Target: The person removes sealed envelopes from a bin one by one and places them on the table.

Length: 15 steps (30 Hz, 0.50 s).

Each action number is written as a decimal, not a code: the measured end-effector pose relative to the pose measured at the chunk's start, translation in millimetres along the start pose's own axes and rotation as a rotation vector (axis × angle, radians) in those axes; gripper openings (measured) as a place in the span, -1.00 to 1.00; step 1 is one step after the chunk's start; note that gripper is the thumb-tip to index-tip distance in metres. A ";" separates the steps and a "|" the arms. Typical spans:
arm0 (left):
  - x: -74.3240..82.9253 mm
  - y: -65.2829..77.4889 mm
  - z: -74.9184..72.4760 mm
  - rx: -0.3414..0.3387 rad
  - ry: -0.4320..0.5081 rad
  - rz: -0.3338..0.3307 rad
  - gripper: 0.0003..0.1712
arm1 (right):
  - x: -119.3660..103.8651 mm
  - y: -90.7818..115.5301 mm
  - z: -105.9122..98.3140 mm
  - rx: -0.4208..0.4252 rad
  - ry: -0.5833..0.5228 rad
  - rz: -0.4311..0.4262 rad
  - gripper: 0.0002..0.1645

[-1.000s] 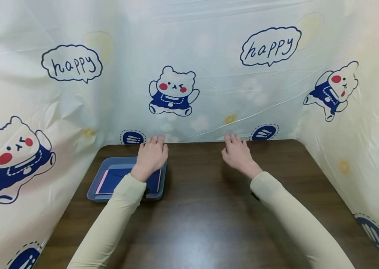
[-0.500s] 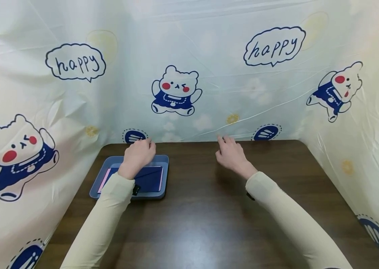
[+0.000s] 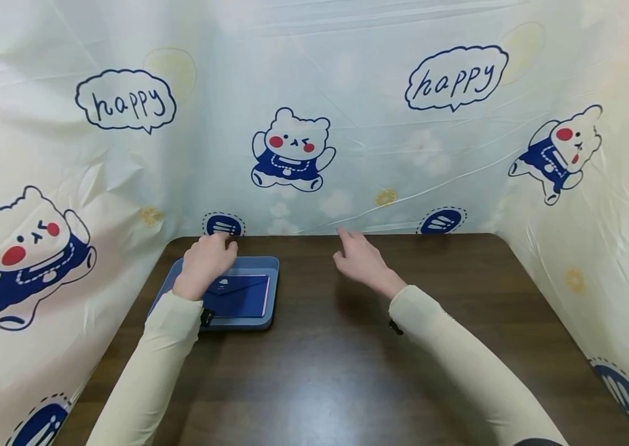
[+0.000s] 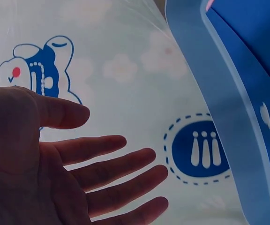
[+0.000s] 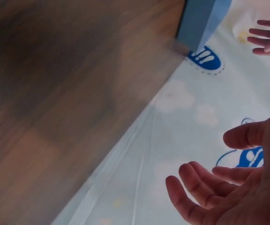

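My left hand hovers over the far left part of a blue-grey tray. Its fingers are spread apart in the left wrist view and hold nothing. Inside the tray lies a dark blue envelope with a small white mark on its flap and a pink edge showing beneath. The hand and sleeve hide the tray's left part. My right hand is above the table's far side, right of the tray. In the right wrist view its fingers are loosely bent, with nothing in them.
A dark brown wooden table carries the tray at its back left. A pale curtain printed with bears and the word "happy" stands behind the table's far edge and along both sides.
My left hand has moved left across the tray, uncovering the envelope's right side. My right hand has shifted left toward the middle of the table. The tray stays where it was.
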<state>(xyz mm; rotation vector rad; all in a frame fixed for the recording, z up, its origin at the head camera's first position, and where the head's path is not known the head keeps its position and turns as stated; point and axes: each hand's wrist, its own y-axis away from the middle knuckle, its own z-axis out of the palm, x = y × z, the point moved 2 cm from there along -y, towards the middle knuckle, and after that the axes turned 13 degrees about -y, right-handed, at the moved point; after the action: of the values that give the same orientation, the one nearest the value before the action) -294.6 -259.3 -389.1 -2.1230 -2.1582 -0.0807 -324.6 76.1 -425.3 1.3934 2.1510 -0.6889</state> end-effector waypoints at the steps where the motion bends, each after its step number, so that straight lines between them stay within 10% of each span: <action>1: -2.3 0.3 -0.7 -0.005 -0.001 -0.010 -0.52 | -3.2 -1.7 1.4 0.009 -0.014 -0.005 -0.25; 15: -39.9 4.1 0.0 -0.142 -0.027 -0.101 -0.50 | -41.7 -12.8 34.3 0.011 -0.102 -0.036 -0.35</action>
<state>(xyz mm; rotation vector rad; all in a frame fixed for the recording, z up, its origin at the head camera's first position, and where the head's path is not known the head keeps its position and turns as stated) -289.9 -298.8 -394.0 -2.0964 -2.3404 -0.2220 -317.0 21.2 -422.7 1.2995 2.0999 -0.7690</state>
